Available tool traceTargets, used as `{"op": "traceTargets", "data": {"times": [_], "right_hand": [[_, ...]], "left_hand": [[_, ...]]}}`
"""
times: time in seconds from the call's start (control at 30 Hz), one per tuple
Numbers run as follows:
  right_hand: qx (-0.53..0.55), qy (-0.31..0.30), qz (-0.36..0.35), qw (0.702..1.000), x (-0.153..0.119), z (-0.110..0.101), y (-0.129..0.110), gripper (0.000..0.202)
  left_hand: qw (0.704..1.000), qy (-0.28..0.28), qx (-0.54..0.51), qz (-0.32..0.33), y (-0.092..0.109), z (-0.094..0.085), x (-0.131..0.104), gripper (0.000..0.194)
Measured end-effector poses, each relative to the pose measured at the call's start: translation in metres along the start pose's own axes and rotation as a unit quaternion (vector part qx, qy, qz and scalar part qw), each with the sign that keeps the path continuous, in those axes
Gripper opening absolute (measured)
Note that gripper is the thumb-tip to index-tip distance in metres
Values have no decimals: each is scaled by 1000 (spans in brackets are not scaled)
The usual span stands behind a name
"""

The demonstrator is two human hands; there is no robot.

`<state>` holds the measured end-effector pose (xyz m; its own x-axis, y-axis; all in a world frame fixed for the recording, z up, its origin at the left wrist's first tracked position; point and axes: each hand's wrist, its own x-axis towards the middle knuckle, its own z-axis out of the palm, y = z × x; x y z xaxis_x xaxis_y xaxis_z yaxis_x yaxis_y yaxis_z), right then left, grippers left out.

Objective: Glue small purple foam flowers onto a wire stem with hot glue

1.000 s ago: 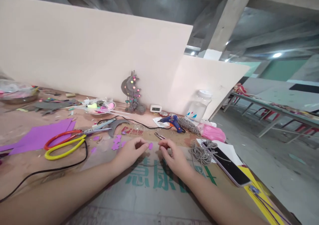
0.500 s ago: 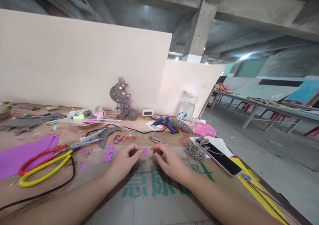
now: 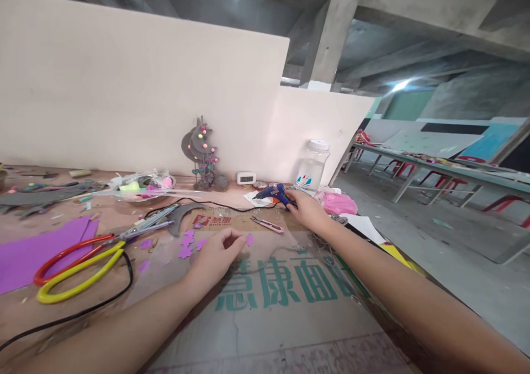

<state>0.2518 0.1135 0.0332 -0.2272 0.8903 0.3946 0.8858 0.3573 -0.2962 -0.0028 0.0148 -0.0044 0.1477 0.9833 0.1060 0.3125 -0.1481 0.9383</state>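
pinching a purple petal (image 3: 250,240) between left hand (image 3: 215,255) fingertips over the cardboard (image 3: 273,302). right hand (image 3: 307,211) reaches the blue glue gun (image 3: 275,193), covering its handle; can't tell if the grip has closed.

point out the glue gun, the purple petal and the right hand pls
glue gun (image 3: 276,193), head view, on its blue body just left of the hand
purple petal (image 3: 250,240), head view, middle of the piece at the left fingertips
right hand (image 3: 307,211), head view, back of the hand at the gun
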Motion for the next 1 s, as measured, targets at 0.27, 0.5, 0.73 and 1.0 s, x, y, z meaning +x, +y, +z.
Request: {"op": "traceTargets", "data": {"times": [0.27,0.5,0.73,1.0], "right_hand": [[55,-22,96,994,42,41,10,33],[176,-19,98,979,39,14,-3,19],[301,-52,57,950,-16,-11,-38,22],[336,-19,-8,942,-83,0,-52,20]], "left_hand": [[1000,-3,-4,-7,0,-1,0,26],[1000,-14,-28,-5,0,-1,2,29],[999,15,-38,13,0,-3,0,28],[997,27,-71,-1,-5,-4,4,29]]}}
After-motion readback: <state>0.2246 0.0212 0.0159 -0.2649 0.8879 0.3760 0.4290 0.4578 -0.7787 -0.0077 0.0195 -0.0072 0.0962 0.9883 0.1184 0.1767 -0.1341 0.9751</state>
